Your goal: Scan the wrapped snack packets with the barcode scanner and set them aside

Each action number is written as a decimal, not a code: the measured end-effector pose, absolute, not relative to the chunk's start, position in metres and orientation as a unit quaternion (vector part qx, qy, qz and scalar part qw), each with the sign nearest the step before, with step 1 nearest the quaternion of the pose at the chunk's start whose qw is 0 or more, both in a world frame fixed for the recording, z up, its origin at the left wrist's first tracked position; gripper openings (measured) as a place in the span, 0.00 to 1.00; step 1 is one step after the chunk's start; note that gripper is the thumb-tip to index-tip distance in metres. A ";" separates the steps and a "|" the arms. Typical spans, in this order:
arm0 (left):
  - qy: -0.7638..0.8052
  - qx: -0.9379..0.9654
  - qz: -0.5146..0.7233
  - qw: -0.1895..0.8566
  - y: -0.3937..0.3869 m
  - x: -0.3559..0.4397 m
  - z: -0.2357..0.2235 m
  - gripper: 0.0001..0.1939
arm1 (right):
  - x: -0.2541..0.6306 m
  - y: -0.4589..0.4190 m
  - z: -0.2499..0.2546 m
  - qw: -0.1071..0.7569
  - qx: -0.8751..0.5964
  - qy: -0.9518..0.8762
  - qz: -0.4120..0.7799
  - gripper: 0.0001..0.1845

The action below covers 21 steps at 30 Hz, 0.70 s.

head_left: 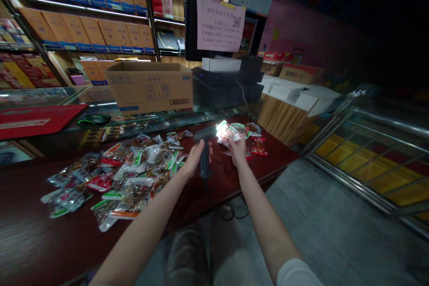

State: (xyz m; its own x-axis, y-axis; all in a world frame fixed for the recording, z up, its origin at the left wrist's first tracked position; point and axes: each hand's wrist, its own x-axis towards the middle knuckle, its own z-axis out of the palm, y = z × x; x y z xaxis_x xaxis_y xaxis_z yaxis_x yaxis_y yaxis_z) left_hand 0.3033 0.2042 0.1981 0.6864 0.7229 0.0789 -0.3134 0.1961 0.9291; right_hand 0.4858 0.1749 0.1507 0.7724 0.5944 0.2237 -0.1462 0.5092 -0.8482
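Observation:
My left hand (194, 157) is wrapped round the grip of a dark handheld barcode scanner (204, 161), its head turned to the right. In my right hand (238, 149) is a small snack packet (226, 132), brightly lit by the scanner's light just in front of the scanner head. Beyond and beside that hand lie a few more packets, among them a red packet (259, 146). To the left of the scanner spreads a large loose pile of clear snack packets (134, 187) with green, red and orange edges.
An open cardboard box (150, 94) stands on the glass counter behind the table (27, 232). Right of it is a monitor (191, 31) with a pink paper sign (220, 22). A black mouse (94, 119) lies by a red sheet (36, 118). Metal railing (362, 161) runs along the right.

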 end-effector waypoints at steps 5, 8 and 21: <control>0.193 0.532 0.357 0.743 0.212 0.291 0.202 0.34 | 0.493 0.172 0.156 0.822 -0.484 -0.259 0.153 0.24; 0.198 0.532 0.371 0.735 0.222 0.279 0.208 0.35 | 0.512 0.167 0.168 0.775 -0.560 -0.285 0.061 0.28; 0.222 0.525 0.374 0.732 0.237 0.268 0.212 0.32 | 0.565 0.173 0.173 0.368 -0.868 -0.324 -0.073 0.21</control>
State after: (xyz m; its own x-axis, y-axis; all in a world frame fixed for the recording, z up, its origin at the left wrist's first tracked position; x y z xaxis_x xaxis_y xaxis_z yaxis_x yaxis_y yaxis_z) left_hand 0.2680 0.2369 0.2116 0.6220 0.7801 0.0673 -0.3137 0.1695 0.9343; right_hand 0.5652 0.1732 0.1730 0.7790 0.5094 0.3657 0.6171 -0.5188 -0.5917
